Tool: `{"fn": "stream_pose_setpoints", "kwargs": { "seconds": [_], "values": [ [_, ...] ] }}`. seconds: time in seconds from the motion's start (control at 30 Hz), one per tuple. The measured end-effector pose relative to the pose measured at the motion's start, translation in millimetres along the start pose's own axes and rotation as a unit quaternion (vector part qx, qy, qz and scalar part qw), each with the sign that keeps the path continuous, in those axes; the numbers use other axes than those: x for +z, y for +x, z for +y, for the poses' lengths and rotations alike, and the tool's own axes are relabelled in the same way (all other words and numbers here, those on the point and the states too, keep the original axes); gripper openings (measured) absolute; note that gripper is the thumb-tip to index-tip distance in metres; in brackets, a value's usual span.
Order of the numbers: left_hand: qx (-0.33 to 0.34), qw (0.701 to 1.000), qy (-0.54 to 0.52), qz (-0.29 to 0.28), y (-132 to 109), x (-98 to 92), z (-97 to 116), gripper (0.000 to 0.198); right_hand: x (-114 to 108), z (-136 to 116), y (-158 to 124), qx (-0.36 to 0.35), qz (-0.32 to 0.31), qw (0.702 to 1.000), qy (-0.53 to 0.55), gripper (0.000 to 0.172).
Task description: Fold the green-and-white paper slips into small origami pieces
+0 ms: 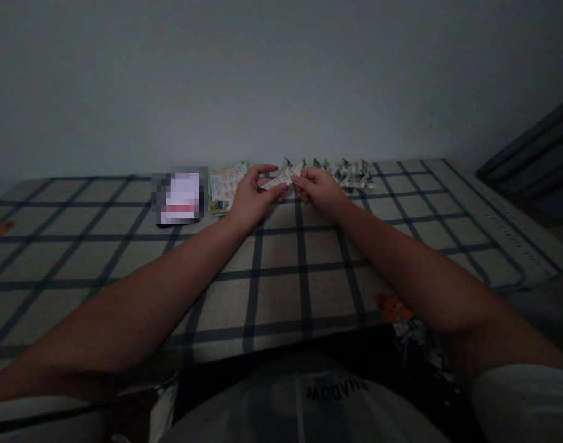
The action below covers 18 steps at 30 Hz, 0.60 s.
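Head view, dim light, and I'm watching a narrow printed paper strip (281, 179) held just above the checked cloth (281, 271), near its far edge by the wall, between both hands. My left hand (250, 200) has its palm turned inward and its fingers (268, 168) curled over the strip's left end, thumb beneath, pinching it. My right hand (322, 191) mirrors that, fingers (304, 179) closed on the right end, knuckles up. Both forearms reach far forward and rest low across the cloth, elbows wide, wrists nearly straight. The risk, as I judge it: the strip is thin and pulled between two pinches, so any uneven tug or twist could tear it or crease it in the wrong spot. The gloom makes the print and any fold line hard to read, so I could misalign it. At full reach I have little fine control, and a slipped pinch would drop the strip onto the cloth. My right wrist sits just beside the pile of small folded pieces (355, 175), so a sideways sweep could scatter them. The stack of printed sheets (224, 184) lies close under my left hand and could get nudged.
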<state>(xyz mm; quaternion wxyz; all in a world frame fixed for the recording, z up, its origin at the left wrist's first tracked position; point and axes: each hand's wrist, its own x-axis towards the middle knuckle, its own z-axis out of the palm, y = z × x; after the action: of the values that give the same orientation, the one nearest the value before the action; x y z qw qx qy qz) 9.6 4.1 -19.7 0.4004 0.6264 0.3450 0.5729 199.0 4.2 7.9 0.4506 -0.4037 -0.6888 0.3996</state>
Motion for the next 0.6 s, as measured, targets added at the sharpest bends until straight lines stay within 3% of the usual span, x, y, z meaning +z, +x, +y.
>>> {"fn": "stream_pose_setpoints", "kwargs": {
  "seconds": [0.2, 0.47, 0.6],
  "values": [
    [-0.001, 1.000, -0.010, -0.028, -0.8, -0.3, 6.7, 0.050, 3.8, -0.9, -2.8, 0.003, -0.040, 0.999, 0.021, 0.027],
    [-0.022, 0.998, -0.049, -0.019, 1.1, 1.2, 2.8, 0.057, 4.6, 4.9, -1.2, -0.003, -0.009, 0.999, 0.034, 0.039],
    [-0.011, 0.999, -0.025, -0.022, -0.5, 2.0, 6.3, 0.051, 3.9, 1.6, -2.9, 0.025, -0.028, 0.997, 0.064, 0.038]
  ]
}}
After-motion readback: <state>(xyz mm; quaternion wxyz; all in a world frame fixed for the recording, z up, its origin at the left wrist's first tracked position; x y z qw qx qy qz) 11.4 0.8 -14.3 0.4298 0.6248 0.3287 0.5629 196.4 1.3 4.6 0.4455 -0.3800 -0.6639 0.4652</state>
